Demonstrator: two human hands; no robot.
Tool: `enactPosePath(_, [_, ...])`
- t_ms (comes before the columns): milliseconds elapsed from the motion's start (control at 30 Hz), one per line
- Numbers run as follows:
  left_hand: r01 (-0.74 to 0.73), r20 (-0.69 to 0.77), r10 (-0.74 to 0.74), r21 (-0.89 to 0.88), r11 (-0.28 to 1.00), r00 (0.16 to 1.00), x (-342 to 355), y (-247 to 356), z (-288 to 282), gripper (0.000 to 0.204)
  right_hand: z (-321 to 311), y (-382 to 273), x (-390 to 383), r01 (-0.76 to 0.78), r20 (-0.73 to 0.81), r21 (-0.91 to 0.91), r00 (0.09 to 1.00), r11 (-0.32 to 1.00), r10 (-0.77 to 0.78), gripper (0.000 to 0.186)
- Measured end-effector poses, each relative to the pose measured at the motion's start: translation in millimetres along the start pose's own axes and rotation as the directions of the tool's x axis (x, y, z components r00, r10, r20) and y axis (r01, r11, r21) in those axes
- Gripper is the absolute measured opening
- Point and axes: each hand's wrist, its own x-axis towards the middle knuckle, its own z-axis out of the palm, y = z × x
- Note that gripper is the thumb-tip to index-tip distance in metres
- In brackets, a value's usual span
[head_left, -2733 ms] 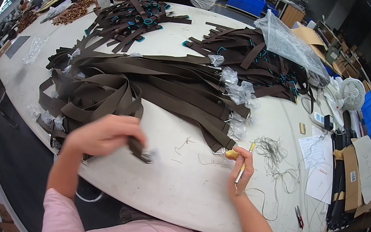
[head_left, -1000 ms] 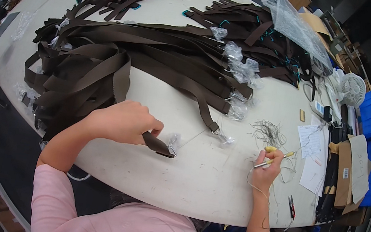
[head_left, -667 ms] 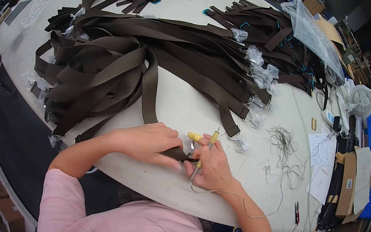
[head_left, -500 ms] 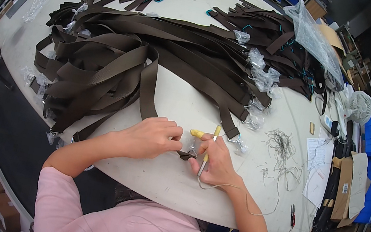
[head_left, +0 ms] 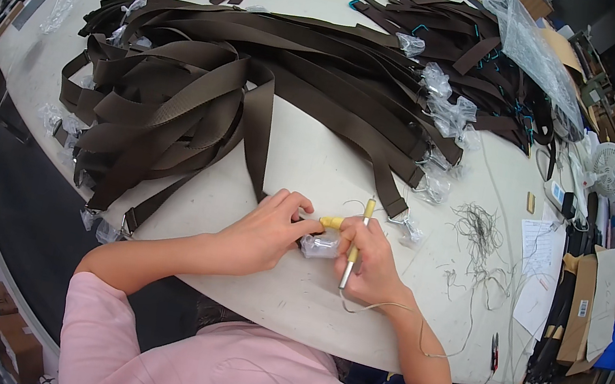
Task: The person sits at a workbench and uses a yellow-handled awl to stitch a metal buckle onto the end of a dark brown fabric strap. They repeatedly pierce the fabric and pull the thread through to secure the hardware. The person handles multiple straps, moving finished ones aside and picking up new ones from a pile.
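One flat brown webbing strap pinched by our left hand, one cylindrical yellow-and-silver tool gripped in our right hand, one crinkled clear plastic wrap between

Brought the left hand from the edge of the strap pile over to the near part of the table, and led a length of strap down from the pile. Parted the right hand from the end of another strap, swung out near the thread tangle, then came back beside the left. Turned the pen-like tool from slanted to nearly upright. Curled the left hand from a flatter pose into a pinch. Bared more of the clear plastic wrapping between both hands, and closed the gap toward the yellow finger cover.
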Motion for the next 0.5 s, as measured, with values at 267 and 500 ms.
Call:
enactPosePath(267, [0.026, 0.07, -0.035, 0.119, 0.992, 0.997, 33.8, 11.6, 7.7, 0.047, 1.3, -7.1, -33.3, 0.087, -0.142, -0.171, 0.983, 0.981, -0.112, 0.034])
enactPosePath(500, [0.232, 0.2, -0.164, -0.391, 0.89, 0.966, 35.1, -12.0, -8.5, 0.044, 4.8, 4.9, -46.7, 0.113, -0.233, -0.135, 0.962, 0.984, -0.142, 0.029])
